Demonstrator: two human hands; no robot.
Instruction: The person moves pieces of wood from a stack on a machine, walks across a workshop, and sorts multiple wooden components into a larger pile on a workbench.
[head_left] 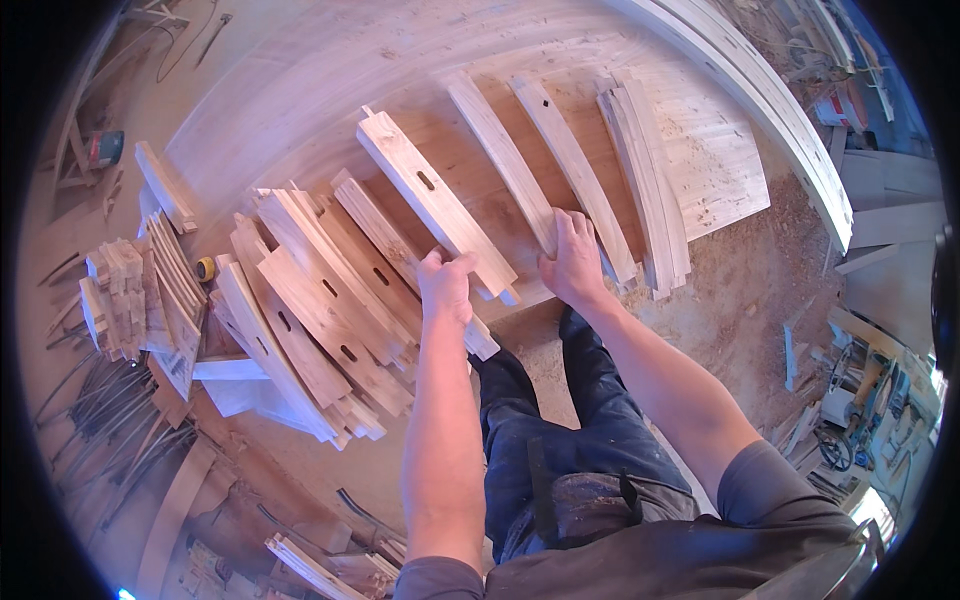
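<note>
My left hand (447, 285) is closed on the near end of a pale wooden rail (440, 200), which has an oval mortise slot and a small tenon at its far end. My right hand (575, 262) is wrapped over the near end of a narrower plain wooden rail (500, 150); part of that grip is hidden. Just right of it lies another narrow rail (575, 160) with a small dark hole. Left of my left hand, a tenoned rail (375, 225) rests beside several slotted rails (330, 290) lying close together.
Under the rails is a large plywood panel (725, 165). A bundle of narrow boards (645, 190) lies at its right. Stacked short wood pieces (115, 290) and a yellow tape measure (206, 268) are at far left. A long white board (770, 95) curves along the upper right; sawdust covers the floor.
</note>
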